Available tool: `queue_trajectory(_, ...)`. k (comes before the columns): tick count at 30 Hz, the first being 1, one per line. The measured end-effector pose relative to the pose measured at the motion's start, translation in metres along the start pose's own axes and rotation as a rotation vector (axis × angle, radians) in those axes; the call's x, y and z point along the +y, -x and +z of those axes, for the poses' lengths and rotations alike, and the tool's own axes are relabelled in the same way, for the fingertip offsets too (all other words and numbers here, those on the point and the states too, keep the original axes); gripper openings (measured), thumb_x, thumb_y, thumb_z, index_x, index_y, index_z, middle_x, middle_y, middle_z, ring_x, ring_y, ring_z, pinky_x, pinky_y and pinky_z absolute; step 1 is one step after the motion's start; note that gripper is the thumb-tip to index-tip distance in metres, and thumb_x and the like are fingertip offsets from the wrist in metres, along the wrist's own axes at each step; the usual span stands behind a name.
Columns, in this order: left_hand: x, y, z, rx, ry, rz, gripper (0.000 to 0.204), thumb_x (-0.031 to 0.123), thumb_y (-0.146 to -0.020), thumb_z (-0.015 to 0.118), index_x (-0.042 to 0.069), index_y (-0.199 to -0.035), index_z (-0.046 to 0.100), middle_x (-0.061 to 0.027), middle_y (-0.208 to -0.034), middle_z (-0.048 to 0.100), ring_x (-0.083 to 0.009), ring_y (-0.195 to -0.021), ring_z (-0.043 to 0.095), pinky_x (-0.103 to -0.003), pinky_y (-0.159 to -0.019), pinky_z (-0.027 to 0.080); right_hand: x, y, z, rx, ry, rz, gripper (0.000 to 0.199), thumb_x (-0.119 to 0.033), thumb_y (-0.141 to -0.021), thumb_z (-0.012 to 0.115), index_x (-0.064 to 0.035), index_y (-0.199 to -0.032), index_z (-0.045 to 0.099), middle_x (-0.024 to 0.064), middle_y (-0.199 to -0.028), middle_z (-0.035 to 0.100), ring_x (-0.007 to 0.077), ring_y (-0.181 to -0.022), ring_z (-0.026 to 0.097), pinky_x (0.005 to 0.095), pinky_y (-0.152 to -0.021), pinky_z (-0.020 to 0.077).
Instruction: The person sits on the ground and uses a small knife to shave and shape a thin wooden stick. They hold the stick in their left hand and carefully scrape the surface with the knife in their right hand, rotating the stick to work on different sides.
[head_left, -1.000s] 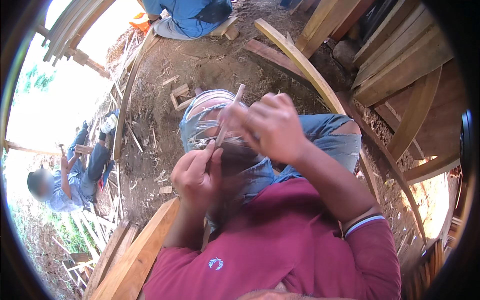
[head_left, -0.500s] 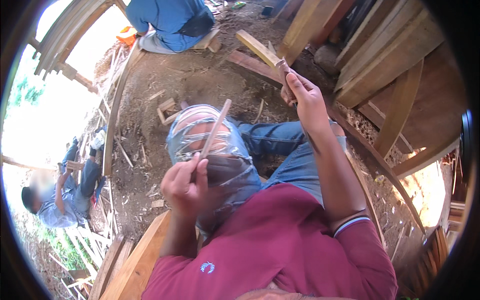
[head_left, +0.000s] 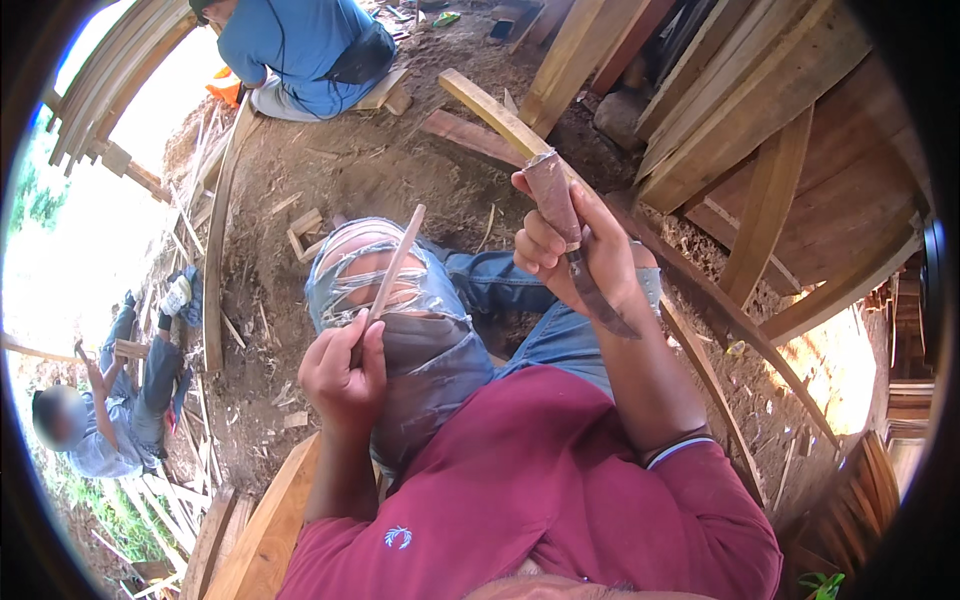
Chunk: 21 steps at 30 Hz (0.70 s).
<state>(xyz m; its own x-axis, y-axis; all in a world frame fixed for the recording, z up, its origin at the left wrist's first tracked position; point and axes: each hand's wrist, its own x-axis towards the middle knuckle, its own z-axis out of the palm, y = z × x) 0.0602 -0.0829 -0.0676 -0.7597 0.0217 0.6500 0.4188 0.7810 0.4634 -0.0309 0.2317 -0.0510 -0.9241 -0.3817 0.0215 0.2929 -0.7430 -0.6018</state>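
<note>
My left hand (head_left: 343, 366) grips the lower end of a thin pale wooden stick (head_left: 392, 265) that slants up and to the right over my knee. My right hand (head_left: 575, 255) is raised and closed around the brown handle of a knife (head_left: 573, 236), whose dark blade points down toward my wrist. My knee in torn jeans (head_left: 385, 285) lies below the stick, with a dark cloth draped over the thigh. I wear a maroon shirt (head_left: 540, 490).
A person in a blue shirt (head_left: 300, 45) sits on the dirt at the top. Another person (head_left: 110, 400) sits at the left among wood scraps. Curved planks (head_left: 760, 150) stack up at the right. A long plank (head_left: 215, 230) lies on the dirt (head_left: 340, 160).
My right hand has pulled away from the stick, rising up and to the right with the knife. My left hand has kept its hold on the stick over my knee.
</note>
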Motion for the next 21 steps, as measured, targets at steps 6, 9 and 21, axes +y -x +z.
queue_trajectory(6, -0.001, 0.004, -0.003, -0.035, 0.004, -0.038, 0.017, 0.003, -0.096, 0.086, -0.002, -0.112, 0.084, -0.0164, -0.085, 0.077, -0.0296, -0.072, 0.075, -0.037, -0.067, 0.057, 0.023, -0.002, 0.017, 0.161, 0.418, -0.027, 0.060, -0.035, -0.114, 0.050, 0.0070, -0.157, 0.056, 0.0031, -0.084, 0.055, 0.0173, -0.075, 0.055, 0.0352, -0.076, 0.0473)
queue_trajectory(9, -0.001, 0.004, -0.002, -0.025, 0.007, -0.031, 0.018, 0.004, -0.095, 0.087, -0.002, -0.111, 0.084, -0.0168, -0.084, 0.077, -0.0307, -0.072, 0.075, -0.038, -0.067, 0.058, 0.037, -0.002, 0.033, 0.116, 0.528, -0.047, 0.061, -0.025, -0.114, 0.059, 0.0041, -0.167, 0.051, 0.0038, -0.096, 0.065, 0.0127, -0.079, 0.057, 0.0297, -0.075, 0.0493)
queue_trajectory(21, 0.001, 0.003, -0.001, 0.004, 0.019, -0.058, 0.017, 0.008, -0.093, 0.089, 0.002, -0.108, 0.085, -0.0147, -0.082, 0.076, -0.0321, -0.069, 0.074, -0.042, -0.064, 0.058, 0.081, -0.015, 0.058, -0.117, 1.597, -0.681, 0.051, -0.013, -0.098, 0.082, -0.0077, -0.147, 0.073, 0.0111, -0.102, 0.074, 0.0309, -0.091, 0.072, 0.0420, -0.085, 0.0549)
